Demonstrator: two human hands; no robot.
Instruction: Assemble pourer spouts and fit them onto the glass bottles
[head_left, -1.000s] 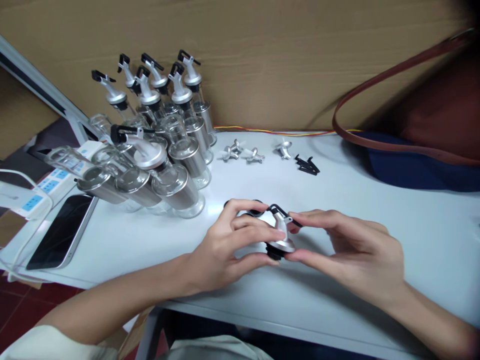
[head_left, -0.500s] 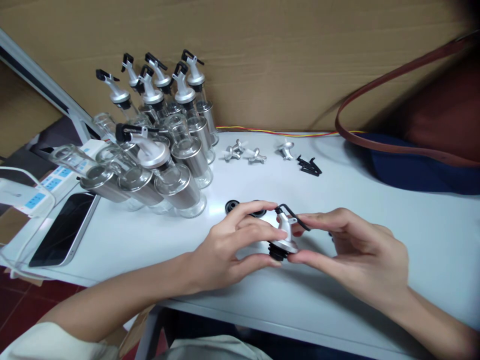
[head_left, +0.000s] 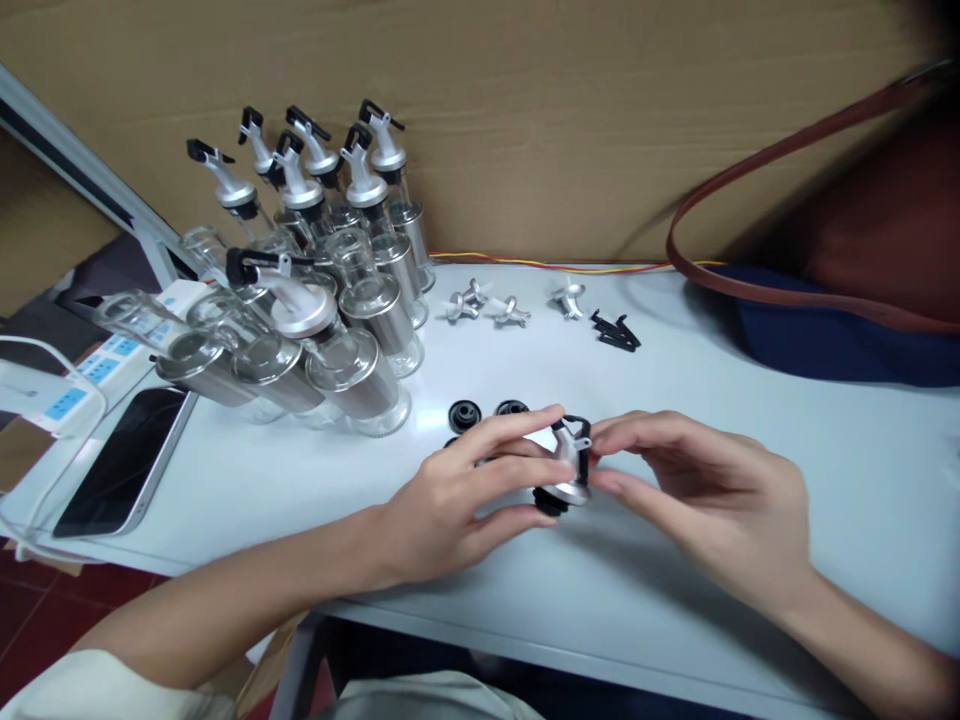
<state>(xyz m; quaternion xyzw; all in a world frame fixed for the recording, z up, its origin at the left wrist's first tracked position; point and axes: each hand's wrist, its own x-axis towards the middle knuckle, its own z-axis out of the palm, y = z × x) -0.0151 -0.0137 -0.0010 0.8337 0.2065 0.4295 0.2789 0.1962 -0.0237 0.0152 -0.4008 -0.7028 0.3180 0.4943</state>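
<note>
In my left hand [head_left: 454, 505] is a silver bottle pour spout [head_left: 565, 455] with a ribbed black stopper [head_left: 550, 502] underneath. My index finger rests at its tip and my thumb at the stopper. The fingertips of my right hand [head_left: 739, 495] close on the spout's right side, at its black lever [head_left: 583, 455], which hangs down along the neck. Just behind my left hand lie black stoppers [head_left: 465, 415], some partly covered by it. Loose silver spout heads [head_left: 512, 312] are farther back, beside a small pile of black levers [head_left: 617, 332].
At the left stand several glass bottles with steel sleeves [head_left: 349, 375], some topped with spouts. A phone [head_left: 124, 460] and a power strip [head_left: 112, 365] lie beyond them. A navy cap [head_left: 810, 330] and a brown strap [head_left: 787, 285] occupy the right rear. Cardboard [head_left: 525, 130] backs the table.
The black lever has swung down from sticking out to the right to lying along the spout's neck. My right hand's fingertips have drawn closer together. More of the black stoppers shows.
</note>
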